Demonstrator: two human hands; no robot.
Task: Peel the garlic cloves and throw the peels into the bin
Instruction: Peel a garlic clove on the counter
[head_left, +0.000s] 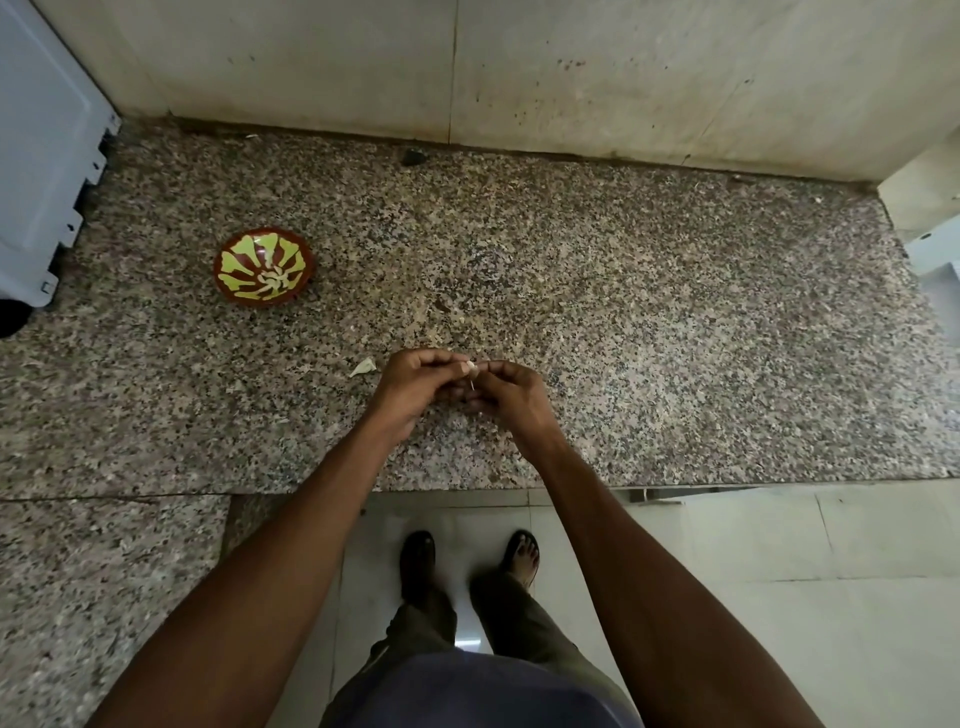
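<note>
- While both hands met just below the middle of the frame, over the speckled granite counter (623, 322), the left hand (410, 387) and the right hand (506, 397) were pinched together on one small garlic clove (471, 370), fingers curled around it from either side
- Only a pale sliver of the clove showed between the fingertips, with a thin strand hanging under it, probably skin or stem; too small to tell which
- By my judgement the clove would handle as light, firm and a bit slick once bare, while its skin would be papery, brittle and apt to tear into scraps, so the hold belongs on the clove's body with one hand and on a loose edge of skin at the tip with the other
- A loose peel (362, 367) lay on the counter just left of the left hand, light enough to drift away, and would need gathering for the bin
- A red and green patterned bowl (264, 266) sat left of centre, well apart from the hands; pale pieces at its bottom might have been cloves, yet they blended with the painted pattern
- No bin could be made out; a grey appliance (47, 145) was cut off at the upper left edge and a dark round object below it was mostly out of frame
- How much skin was left on the clove was hidden by the fingers
</note>
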